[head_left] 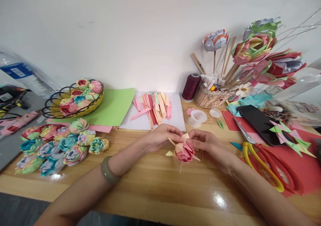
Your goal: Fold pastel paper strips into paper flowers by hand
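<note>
A pink paper flower [185, 151] with peach outer pieces is held between my two hands, just above the wooden table. My left hand [164, 136] pinches its upper left side, fingers bent. On its upper right, my right hand [202, 140] grips the edge with thumb and fingertips. Pointed folded strips stick out around the flower. A small pale yellow paper piece [169, 153] shows just left of it. Behind my hands, folded paper strips [156, 107] in pink, red and peach lie piled on a white sheet [177, 119].
Finished paper flowers [67, 142] cluster at the left, beside a yellow basket [94, 105] on green paper [117, 105]. On the right lie scissors [265, 165], a phone [260, 124] and red paper [298, 162]. A spool of maroon thread [191, 87] stands by a flower-filled holder [212, 97].
</note>
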Demonstrator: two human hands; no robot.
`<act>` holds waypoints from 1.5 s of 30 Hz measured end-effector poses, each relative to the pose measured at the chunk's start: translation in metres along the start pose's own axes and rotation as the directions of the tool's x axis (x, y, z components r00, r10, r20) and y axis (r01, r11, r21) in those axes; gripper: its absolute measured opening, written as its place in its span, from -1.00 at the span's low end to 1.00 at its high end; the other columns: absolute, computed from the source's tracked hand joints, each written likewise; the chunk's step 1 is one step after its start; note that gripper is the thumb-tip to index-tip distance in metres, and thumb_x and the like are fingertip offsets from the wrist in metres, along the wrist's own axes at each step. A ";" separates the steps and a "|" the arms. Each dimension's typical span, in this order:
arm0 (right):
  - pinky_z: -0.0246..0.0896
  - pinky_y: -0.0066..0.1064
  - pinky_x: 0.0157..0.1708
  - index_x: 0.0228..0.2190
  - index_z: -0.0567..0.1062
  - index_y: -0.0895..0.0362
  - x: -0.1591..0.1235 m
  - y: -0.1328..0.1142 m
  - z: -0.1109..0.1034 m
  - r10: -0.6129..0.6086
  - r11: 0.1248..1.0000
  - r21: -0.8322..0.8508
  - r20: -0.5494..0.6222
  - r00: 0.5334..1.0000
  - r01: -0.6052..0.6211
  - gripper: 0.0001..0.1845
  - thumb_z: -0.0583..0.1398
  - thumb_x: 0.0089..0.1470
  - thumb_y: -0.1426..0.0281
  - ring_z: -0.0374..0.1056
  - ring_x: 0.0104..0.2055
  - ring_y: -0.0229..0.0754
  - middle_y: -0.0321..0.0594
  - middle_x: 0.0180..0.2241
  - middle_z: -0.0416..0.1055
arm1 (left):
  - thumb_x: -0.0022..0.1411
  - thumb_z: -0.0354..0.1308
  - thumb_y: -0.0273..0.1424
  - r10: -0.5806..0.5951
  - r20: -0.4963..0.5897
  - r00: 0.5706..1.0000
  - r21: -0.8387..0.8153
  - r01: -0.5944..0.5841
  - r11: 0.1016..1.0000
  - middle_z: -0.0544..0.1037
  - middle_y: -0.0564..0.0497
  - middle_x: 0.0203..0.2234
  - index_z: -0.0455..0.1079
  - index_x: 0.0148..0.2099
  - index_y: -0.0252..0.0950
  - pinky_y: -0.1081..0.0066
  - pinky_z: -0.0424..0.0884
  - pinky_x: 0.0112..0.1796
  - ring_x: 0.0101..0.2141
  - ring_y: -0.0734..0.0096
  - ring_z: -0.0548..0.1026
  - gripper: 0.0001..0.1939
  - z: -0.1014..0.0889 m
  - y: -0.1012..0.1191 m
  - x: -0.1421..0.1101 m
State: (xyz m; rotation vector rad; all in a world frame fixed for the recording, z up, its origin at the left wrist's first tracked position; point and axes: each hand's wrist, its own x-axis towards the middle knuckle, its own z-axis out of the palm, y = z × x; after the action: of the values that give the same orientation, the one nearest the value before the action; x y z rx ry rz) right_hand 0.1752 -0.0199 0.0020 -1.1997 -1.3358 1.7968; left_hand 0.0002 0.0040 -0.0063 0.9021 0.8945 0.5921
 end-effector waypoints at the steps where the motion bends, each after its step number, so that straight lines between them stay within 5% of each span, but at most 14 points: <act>1: 0.13 -0.46 -0.48 -0.52 0.39 0.19 0.001 0.000 0.000 -0.008 1.000 -0.026 -0.011 1.000 0.008 -0.69 0.28 -0.17 0.20 0.27 -0.51 -0.31 -0.32 -0.55 0.36 | -0.23 0.30 -0.48 -0.001 -0.004 1.000 0.018 0.001 1.000 0.45 0.09 -0.62 0.41 -0.50 -0.41 0.53 0.23 -0.48 -0.58 0.62 0.37 -0.84 -0.001 -0.001 0.001; 6: 0.15 -0.46 -0.50 -0.49 0.41 0.20 0.004 0.003 0.000 -0.061 0.986 -0.158 -0.040 0.997 0.055 -0.66 0.28 -0.20 0.17 0.27 -0.51 -0.32 -0.32 -0.52 0.36 | -0.28 0.32 -0.47 0.052 0.043 0.998 0.178 -0.059 0.982 0.47 0.09 -0.63 0.41 -0.52 -0.40 0.53 0.28 -0.46 -0.57 0.61 0.38 -0.81 -0.007 -0.002 0.005; 18: 0.11 -0.49 -0.55 -0.56 0.36 0.19 0.006 0.007 0.002 -0.056 0.967 -0.251 -0.068 0.996 0.037 -0.71 0.26 -0.19 0.22 0.24 -0.57 -0.36 -0.37 -0.58 0.32 | -0.22 0.24 -0.50 0.067 0.057 0.996 0.273 -0.080 0.959 0.45 0.08 -0.62 0.37 -0.49 -0.40 0.50 0.30 -0.46 -0.57 0.59 0.39 -0.86 -0.010 -0.004 0.008; 27: 0.17 -0.46 -0.53 -0.48 0.40 0.18 0.002 0.012 0.006 -0.219 0.860 -0.477 -0.023 0.975 0.182 -0.75 0.14 0.01 0.23 0.29 -0.51 -0.28 -0.26 -0.51 0.39 | -0.18 0.15 -0.54 0.199 -0.007 0.980 0.465 -0.173 0.868 0.41 0.11 -0.63 0.34 -0.53 -0.36 0.53 0.22 -0.51 -0.57 0.58 0.33 -0.95 -0.007 -0.006 0.002; 31: 0.22 -0.39 -0.43 -0.41 0.41 0.15 -0.004 0.011 0.002 -0.507 0.581 -0.709 0.069 0.859 0.399 -0.90 0.10 0.06 0.40 0.33 -0.42 -0.22 -0.21 -0.44 0.42 | -0.17 0.15 -0.54 0.297 0.003 0.955 0.500 -0.259 0.826 0.38 0.13 -0.63 0.27 -0.54 -0.34 0.55 0.19 -0.52 -0.57 0.59 0.31 -0.91 -0.005 -0.004 -0.001; 36: 0.27 -0.36 -0.34 -0.34 0.34 0.09 -0.004 0.009 -0.003 -0.761 0.285 -0.748 0.204 0.616 0.599 -0.81 0.09 0.03 0.61 0.35 -0.31 -0.21 -0.19 -0.36 0.41 | 0.00 0.13 -0.28 0.173 0.067 0.983 0.029 -0.175 0.984 0.40 0.08 -0.58 0.29 -0.36 -0.32 0.48 0.27 -0.50 -0.59 0.54 0.38 -0.79 -0.004 0.000 0.000; 41: 0.25 -0.27 -0.30 -0.40 0.34 0.06 -0.003 0.008 -0.003 -0.857 0.094 -0.826 0.217 0.468 0.555 -0.79 0.12 -0.01 0.62 0.29 -0.21 -0.14 -0.15 -0.24 0.32 | -0.09 0.26 -0.29 0.142 0.077 0.987 -0.052 -0.138 0.989 0.45 0.02 -0.48 0.39 -0.34 -0.39 0.48 0.26 -0.36 -0.47 0.54 0.40 -0.71 0.004 -0.002 -0.001; 45: 0.23 -0.28 -0.35 -0.43 0.38 0.04 -0.005 0.009 -0.004 -0.906 0.066 -0.877 0.147 0.397 0.476 -0.80 0.16 -0.03 0.60 0.26 -0.24 -0.15 -0.20 -0.29 0.26 | -0.11 0.29 -0.36 0.218 0.031 0.975 -0.112 -0.213 0.971 0.44 0.05 -0.48 0.39 -0.42 -0.38 0.48 0.23 -0.29 -0.41 0.55 0.38 -0.79 0.010 -0.006 -0.003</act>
State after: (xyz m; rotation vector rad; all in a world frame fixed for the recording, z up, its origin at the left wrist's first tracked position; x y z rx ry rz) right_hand 0.1818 -0.0253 -0.0057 -0.8816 -2.0319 -0.0456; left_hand 0.0078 -0.0051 -0.0070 0.9167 0.7231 0.7984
